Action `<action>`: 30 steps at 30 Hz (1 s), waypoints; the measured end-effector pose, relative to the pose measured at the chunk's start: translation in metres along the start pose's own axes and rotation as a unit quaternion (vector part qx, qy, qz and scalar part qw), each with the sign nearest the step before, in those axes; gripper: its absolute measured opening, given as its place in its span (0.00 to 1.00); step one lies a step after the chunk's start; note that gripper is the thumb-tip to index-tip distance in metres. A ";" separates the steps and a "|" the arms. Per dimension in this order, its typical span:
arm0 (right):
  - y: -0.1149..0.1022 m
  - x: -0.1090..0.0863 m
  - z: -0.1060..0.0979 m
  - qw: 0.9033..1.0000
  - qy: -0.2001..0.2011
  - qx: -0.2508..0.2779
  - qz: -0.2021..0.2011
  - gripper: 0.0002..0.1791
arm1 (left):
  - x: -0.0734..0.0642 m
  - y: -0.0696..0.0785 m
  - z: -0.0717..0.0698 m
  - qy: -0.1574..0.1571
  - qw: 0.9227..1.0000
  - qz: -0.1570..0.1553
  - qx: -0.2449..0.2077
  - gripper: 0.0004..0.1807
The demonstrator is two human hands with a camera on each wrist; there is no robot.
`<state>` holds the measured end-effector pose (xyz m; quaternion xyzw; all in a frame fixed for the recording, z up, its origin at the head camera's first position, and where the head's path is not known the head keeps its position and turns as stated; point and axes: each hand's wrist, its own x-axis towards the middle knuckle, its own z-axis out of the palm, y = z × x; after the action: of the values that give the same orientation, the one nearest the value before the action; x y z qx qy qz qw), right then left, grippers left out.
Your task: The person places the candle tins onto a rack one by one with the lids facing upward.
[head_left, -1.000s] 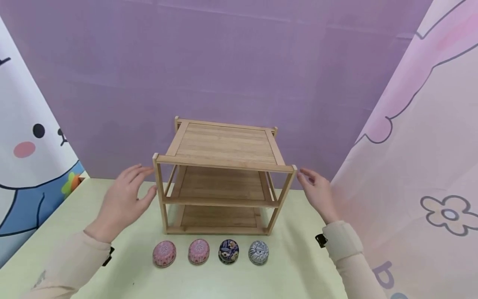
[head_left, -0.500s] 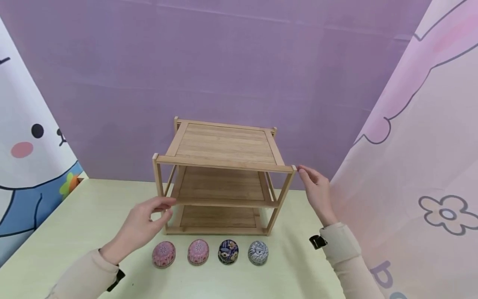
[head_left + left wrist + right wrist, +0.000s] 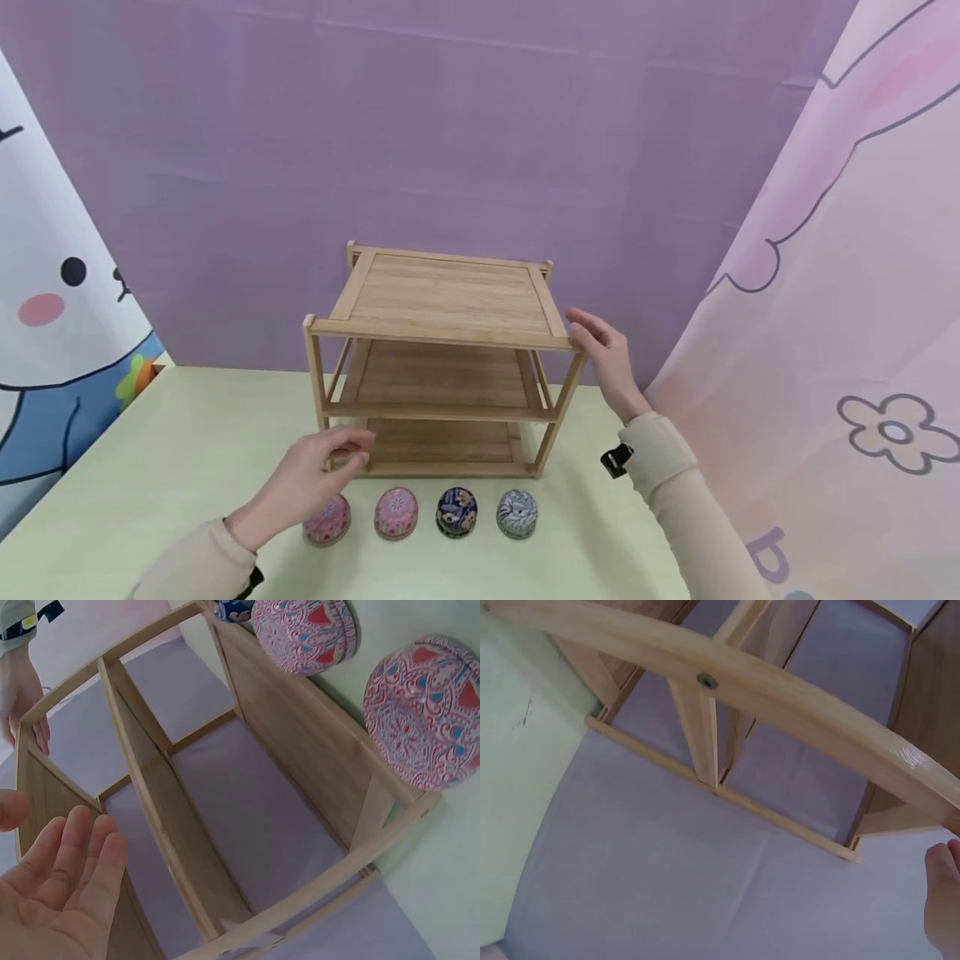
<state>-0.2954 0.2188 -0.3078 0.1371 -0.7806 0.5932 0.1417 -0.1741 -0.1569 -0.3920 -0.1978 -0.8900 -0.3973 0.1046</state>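
Observation:
A three-tier wooden shelf [image 3: 450, 329] stands at the middle of the table. In front of it, small round patterned tins sit in a row: a pink one [image 3: 324, 523] at the left, another pink one [image 3: 396, 513], a dark blue floral one [image 3: 457, 512] and a grey-white leafy one [image 3: 517, 513]. My left hand [image 3: 303, 479] hovers before the shelf's lower left corner, partly covering the leftmost tin in the head view; its fingers are loosely bent, with nothing held. At the top right front corner, my right hand [image 3: 609, 362] rests with its fingers fairly straight against the frame.
A purple cloth [image 3: 465, 125] hangs behind the shelf. Printed cloths stand at the left [image 3: 45, 333] and right [image 3: 810, 317], edging the pale green table [image 3: 210, 433].
My left hand has come down and right from the shelf's upper left corner to its lower left front. The right hand has shifted slightly left onto the upper right corner. The tins stay put.

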 end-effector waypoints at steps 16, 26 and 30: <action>0.022 0.010 0.018 0.992 -0.005 0.108 -0.069 0.21 | 0.000 -0.001 0.008 -0.020 0.999 -0.023 -0.026 0.11; -0.002 0.003 0.024 0.991 0.000 0.024 -0.134 0.19 | 0.001 -0.005 0.003 -0.007 1.000 -0.002 0.001 0.12; -0.002 0.003 0.023 0.990 -0.001 0.003 -0.141 0.19 | 0.000 -0.007 0.001 -0.004 0.998 0.037 0.055 0.14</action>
<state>-0.2986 0.1959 -0.3106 0.2471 -0.7517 0.5693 0.2232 -0.1775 -0.1602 -0.3971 -0.2261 -0.9030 -0.3426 0.1268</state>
